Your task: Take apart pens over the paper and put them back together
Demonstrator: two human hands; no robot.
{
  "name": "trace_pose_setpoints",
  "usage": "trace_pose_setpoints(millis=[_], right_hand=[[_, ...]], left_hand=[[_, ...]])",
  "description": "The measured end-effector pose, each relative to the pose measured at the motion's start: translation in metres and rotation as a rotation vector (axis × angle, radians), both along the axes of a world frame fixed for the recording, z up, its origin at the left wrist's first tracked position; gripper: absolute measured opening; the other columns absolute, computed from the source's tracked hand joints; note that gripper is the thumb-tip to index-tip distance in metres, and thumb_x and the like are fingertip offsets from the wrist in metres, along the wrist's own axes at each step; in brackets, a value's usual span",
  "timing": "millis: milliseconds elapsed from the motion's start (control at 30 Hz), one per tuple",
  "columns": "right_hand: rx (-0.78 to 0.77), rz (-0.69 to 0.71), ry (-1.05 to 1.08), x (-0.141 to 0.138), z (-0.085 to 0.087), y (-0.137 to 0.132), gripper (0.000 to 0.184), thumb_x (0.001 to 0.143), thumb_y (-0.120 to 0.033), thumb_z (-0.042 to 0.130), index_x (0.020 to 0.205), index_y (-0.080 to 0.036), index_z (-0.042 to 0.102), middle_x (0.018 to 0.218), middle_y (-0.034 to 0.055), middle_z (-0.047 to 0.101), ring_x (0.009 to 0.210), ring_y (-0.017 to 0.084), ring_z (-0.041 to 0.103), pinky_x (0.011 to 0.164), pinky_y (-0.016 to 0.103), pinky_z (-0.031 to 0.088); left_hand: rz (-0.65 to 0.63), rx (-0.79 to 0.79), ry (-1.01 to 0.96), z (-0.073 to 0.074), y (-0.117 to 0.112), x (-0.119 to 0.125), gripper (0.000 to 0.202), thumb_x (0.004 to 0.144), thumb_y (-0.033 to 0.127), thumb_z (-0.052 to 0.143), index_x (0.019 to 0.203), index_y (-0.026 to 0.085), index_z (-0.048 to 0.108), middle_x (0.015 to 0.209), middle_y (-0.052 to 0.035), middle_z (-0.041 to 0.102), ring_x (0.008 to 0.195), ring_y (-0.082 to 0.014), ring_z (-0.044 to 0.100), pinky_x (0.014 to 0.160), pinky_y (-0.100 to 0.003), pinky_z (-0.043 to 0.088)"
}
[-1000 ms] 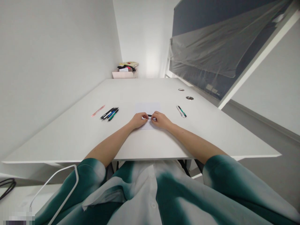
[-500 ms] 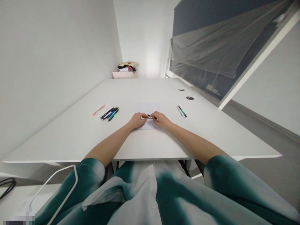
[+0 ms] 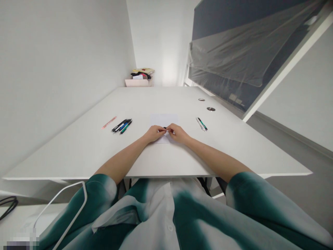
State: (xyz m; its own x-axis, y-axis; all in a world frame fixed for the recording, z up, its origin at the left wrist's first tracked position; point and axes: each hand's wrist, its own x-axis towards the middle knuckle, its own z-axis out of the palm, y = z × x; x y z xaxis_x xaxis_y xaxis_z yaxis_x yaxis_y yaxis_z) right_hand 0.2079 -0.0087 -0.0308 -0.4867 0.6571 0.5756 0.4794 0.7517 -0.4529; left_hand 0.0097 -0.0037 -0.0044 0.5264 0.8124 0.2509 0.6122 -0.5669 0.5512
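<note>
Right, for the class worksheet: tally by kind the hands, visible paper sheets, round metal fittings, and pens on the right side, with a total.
Hands, left hand and right hand: 2
Paper sheet: 1
Round metal fittings: 2
Right-side pens: 2
Total: 7

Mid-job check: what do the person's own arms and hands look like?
The bare left hand and bare right hand wear no gloves; no watch shows. The forearms are uncovered. Loose teal-green and white blotched fabric sleeves end near the elbows, matching the button-front shirt. Any rings are too small to tell.
</note>
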Motion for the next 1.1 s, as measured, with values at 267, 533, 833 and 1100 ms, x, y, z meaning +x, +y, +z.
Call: trace_pose_setpoints(millis=[267,533,833,1100], right_hand=[[-0.008,0.025,0.011,-0.003,0.001,0.0,0.026,0.075,-0.005,0.047,0.091,-0.019,0.063,0.085,0.0043,0.06,0.073,0.016,0.055,0.069,0.028,0.045],[0.05,-0.191,0.063,0.012,0.004,0.009,0.017,0.079,-0.013,0.051,0.088,-0.018,0.065,0.088,0.0069,0.066,0.086,0.021,0.058,0.081,0.035,0.046],[-0.05,-0.431,-0.267,0.026,0.003,0.018,0.021,0.086,-0.022,0.057,0.094,-0.016,0.075,0.101,0.0123,0.069,0.096,0.025,0.058,0.093,0.038,0.042],[-0.048,-0.431,-0.382,0.021,0.002,0.016,0.023,0.087,-0.026,0.059,0.1,-0.019,0.077,0.101,0.011,0.07,0.095,0.024,0.058,0.088,0.035,0.043]], left_hand=[[-0.01,0.061,0.031,0.0,0.003,-0.001,0.027,0.086,0.028,0.056,0.1,0.019,0.077,0.097,-0.0045,0.077,0.087,-0.0194,0.068,0.086,-0.03,0.049],[0.072,0.061,0.034,0.0,0.011,-0.013,0.028,0.084,0.031,0.055,0.095,0.018,0.078,0.098,-0.006,0.076,0.09,-0.0208,0.067,0.087,-0.03,0.049],[0.102,0.017,0.02,0.001,0.017,-0.026,0.029,0.082,0.032,0.055,0.094,0.017,0.077,0.097,-0.0072,0.077,0.09,-0.0213,0.067,0.088,-0.032,0.05],[0.1,0.009,0.014,0.004,0.015,-0.027,0.029,0.082,0.031,0.056,0.093,0.016,0.078,0.096,-0.0081,0.076,0.09,-0.0217,0.067,0.088,-0.032,0.049]])
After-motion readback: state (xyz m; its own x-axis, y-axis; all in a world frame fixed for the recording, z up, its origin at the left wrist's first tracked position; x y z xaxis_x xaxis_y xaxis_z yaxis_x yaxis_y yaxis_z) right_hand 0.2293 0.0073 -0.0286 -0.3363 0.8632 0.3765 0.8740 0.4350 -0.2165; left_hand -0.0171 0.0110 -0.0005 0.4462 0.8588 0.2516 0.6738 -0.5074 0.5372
